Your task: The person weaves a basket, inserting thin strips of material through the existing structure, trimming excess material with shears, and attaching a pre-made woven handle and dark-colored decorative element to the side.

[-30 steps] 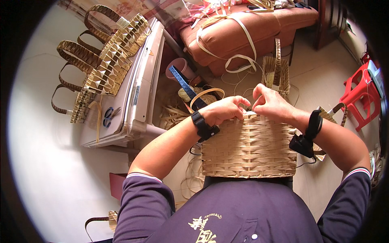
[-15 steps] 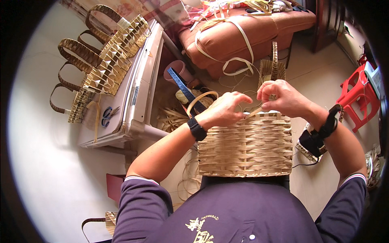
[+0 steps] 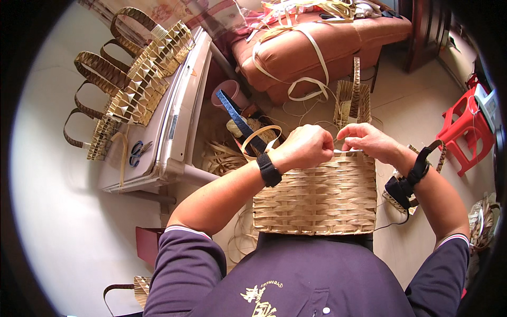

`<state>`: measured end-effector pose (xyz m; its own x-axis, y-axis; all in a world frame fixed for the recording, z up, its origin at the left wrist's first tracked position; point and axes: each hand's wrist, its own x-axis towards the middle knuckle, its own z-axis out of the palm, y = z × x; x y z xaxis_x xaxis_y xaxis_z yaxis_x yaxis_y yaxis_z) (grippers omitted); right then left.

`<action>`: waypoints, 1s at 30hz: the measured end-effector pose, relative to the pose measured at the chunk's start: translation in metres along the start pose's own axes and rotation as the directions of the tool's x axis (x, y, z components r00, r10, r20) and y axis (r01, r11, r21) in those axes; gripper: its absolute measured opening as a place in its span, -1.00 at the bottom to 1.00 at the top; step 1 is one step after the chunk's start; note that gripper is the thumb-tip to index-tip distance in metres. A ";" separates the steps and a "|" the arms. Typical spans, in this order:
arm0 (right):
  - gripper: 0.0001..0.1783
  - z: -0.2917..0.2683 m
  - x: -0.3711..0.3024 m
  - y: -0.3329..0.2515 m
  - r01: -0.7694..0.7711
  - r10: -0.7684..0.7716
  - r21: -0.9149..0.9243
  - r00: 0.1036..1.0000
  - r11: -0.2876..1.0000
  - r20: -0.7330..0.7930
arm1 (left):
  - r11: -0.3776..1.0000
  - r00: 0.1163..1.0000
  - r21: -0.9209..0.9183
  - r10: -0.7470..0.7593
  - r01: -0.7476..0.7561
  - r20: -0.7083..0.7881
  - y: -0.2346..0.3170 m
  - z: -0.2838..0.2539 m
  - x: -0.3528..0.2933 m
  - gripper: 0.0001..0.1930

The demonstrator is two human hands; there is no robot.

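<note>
A pale woven basket (image 3: 316, 198) stands against my front, its long side toward me and its inside mostly hidden. My left hand (image 3: 308, 148) is closed in a pinch at the far rim, left of the middle. What its fingers hold is hidden. Just to the right, my right hand (image 3: 369, 141) bends its fingers and thumb together over the same rim, the fingertips a short gap from the left hand. I cannot make out what lies between them. A bit of white shows at the rim below the fingers. A tan strip loop (image 3: 274, 128) curves beside my left wrist.
Several handled baskets (image 3: 138, 95) line the table at left, with scissors (image 3: 138, 153) near its edge. Strips hang over the orange-brown seat (image 3: 343, 50). A small handled basket (image 3: 353, 100) stands beyond my hands; red stools (image 3: 470, 127) are at right, a pink bin (image 3: 232, 94) behind.
My left hand has turned and closed, moving slightly right. My right hand has lowered to the rim. The strip seen between them earlier is now hidden.
</note>
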<state>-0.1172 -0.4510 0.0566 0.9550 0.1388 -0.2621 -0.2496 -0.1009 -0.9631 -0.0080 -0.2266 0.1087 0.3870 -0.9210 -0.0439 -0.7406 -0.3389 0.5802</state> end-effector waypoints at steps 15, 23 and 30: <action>-0.60 0.013 -0.004 -0.003 -0.119 0.079 -0.155 0.966 0.981 -0.244 | 0.965 0.999 0.259 -0.034 0.039 -0.020 0.005 0.012 0.003 -0.82; -0.51 0.026 -0.012 -0.017 -0.138 0.095 -0.181 0.969 0.974 -0.228 | 0.897 0.998 0.438 -0.066 0.064 -0.012 0.004 0.021 0.005 -0.83; -0.47 0.028 -0.014 -0.012 -0.202 0.189 -0.043 0.960 0.978 -0.208 | 0.894 0.993 0.444 0.095 -0.053 -0.072 0.005 0.026 0.001 -0.81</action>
<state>-0.1325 -0.4238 0.0697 0.9025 -0.0910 -0.4209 -0.4305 -0.1694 -0.8865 -0.0258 -0.2338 0.0900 0.3537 -0.9327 0.0698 -0.9269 -0.3396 0.1598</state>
